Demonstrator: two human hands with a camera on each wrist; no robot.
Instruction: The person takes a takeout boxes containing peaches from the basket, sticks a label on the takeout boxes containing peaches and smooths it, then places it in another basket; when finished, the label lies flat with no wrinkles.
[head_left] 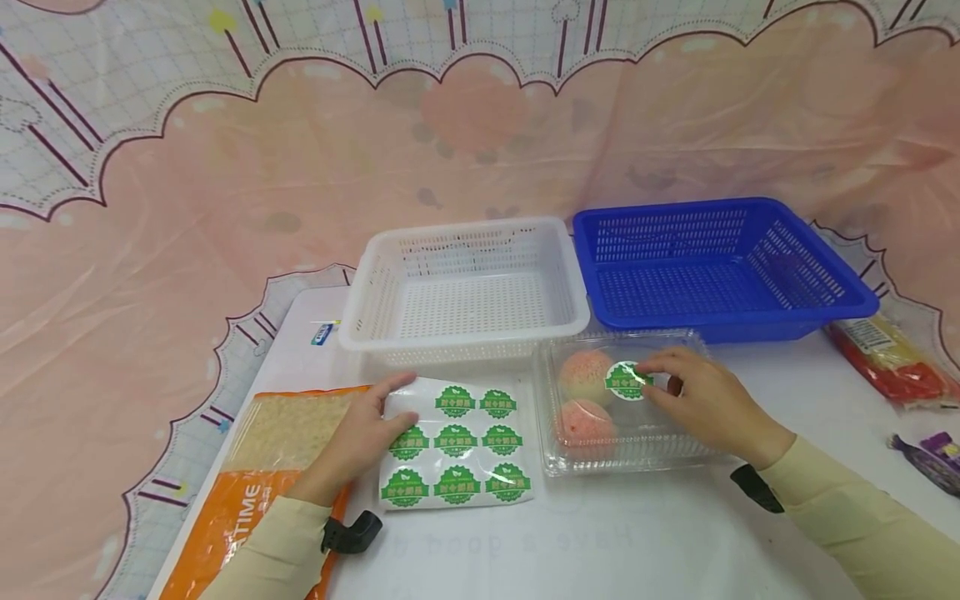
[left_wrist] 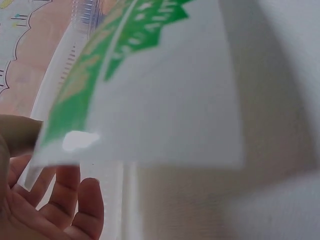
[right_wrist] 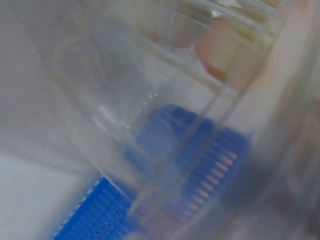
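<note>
My left hand (head_left: 371, 429) pinches the upper left edge of a sticker sheet (head_left: 521, 433), thumb on top and fingers behind. Rows of green and white round labels cover the sheet, which bends upward close in the left wrist view. At the right, a clear plastic clamshell box (head_left: 558, 454) holds two pinkish peach-like fruits (head_left: 588, 429). The thumb and index finger of my right hand (head_left: 701, 400) pinch the right edge of one round green sticker (head_left: 626, 381), which overlaps the box lid. Blurred clear plastic fills the right wrist view.
Behind stand a white basket (head_left: 465, 342) and a blue basket (head_left: 712, 321), side by side. An orange bag (head_left: 225, 492) lies left, with a small blue packet (head_left: 322, 334) beyond it. Red-and-yellow (head_left: 892, 367) and purple packages (head_left: 930, 462) lie at the right.
</note>
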